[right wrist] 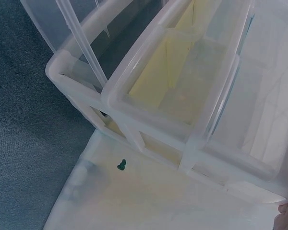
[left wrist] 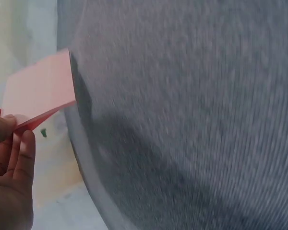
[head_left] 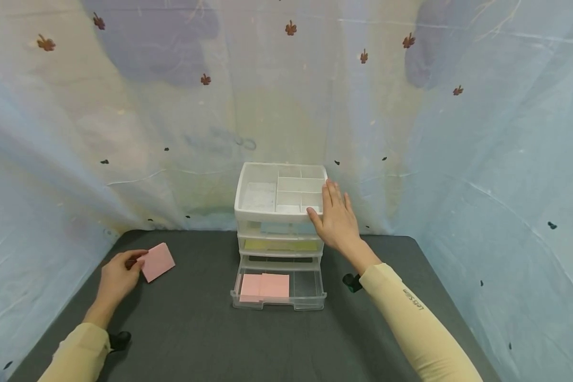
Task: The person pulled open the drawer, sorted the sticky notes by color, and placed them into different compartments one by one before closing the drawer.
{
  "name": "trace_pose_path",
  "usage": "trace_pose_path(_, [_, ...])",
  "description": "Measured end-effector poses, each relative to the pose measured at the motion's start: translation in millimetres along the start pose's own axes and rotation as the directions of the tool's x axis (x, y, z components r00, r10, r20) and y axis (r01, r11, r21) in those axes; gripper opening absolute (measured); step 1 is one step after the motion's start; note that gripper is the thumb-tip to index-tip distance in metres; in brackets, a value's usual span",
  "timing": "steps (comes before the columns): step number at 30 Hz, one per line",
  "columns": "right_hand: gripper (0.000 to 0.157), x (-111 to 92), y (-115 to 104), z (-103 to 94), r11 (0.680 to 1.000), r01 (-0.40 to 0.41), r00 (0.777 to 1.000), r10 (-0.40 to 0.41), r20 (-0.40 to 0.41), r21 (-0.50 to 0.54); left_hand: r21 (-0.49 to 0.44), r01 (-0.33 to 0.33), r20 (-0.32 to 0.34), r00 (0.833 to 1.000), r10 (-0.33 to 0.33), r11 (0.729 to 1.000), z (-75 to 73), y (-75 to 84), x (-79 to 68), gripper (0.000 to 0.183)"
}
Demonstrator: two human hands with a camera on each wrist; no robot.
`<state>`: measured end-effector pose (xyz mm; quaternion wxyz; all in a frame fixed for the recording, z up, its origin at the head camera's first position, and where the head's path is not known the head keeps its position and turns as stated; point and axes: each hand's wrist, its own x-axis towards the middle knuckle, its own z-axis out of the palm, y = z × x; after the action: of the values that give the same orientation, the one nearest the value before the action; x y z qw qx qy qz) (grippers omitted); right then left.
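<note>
Between thumb and fingers my left hand (head_left: 119, 276) pinches a pink paper pad (head_left: 158, 262), held over the table's left side. In the left wrist view the pink pad (left wrist: 41, 88) tilts, its lower edge slightly parted. My right hand (head_left: 336, 217) rests with straight fingers on the right rim of a white drawer unit (head_left: 279, 217). The bottom clear drawer (head_left: 307, 289) is pulled out, with two pink pads (head_left: 274, 286) lying side by side at its left. Above it, a closed drawer shows yellow paper (head_left: 280, 245); the right wrist view shows this yellow paper (right wrist: 156, 72) too.
A divided tray (head_left: 260, 196) forms the unit's top. The dark grey table (head_left: 191, 329) extends around the unit. Patterned curtains (head_left: 286, 106) hang behind it and at both sides, close to the table's edges. A dark band sits on each wrist.
</note>
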<state>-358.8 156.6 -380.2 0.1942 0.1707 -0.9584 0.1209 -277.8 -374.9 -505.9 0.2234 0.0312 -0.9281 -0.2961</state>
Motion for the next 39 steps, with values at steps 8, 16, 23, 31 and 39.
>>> trace_pose_path(8, [0.086, 0, 0, 0.7, 1.000, 0.001, 1.000, -0.001, -0.011, -0.002, -0.078, 0.021, -0.004, 1.000, -0.022, 0.997, 6.3, 21.7, -2.8, 0.025])
trace_pose_path(16, [0.086, 0, 1, 1.3, 1.000, -0.001, 1.000, 0.001, -0.011, 0.002, -0.172, -0.001, 0.002, 1.000, 0.002, 0.985, 8.0, 50.2, -1.6, 0.025])
trace_pose_path(23, [0.086, 1, 2, 3.1, 1.000, -0.006, 1.000, 0.006, -0.001, -0.009, -0.249, -0.027, -0.004, 1.000, 0.027, 0.968, 8.9, 78.8, -2.7, 0.027])
trace_pose_path(31, [0.085, 1, 2, 3.7, 1.000, -0.004, 1.000, 0.004, -0.007, -0.004, -0.319, -0.078, 0.007, 0.996, 0.085, 0.945, 12.4, 107.5, -4.1, 0.026])
trace_pose_path(39, [0.085, 1, 1, 3.3, 1.000, -0.001, 1.000, 0.001, -0.007, -0.005, -0.370, -0.141, 0.009, 0.988, 0.156, 0.918, 17.8, 133.7, -9.0, 0.024])
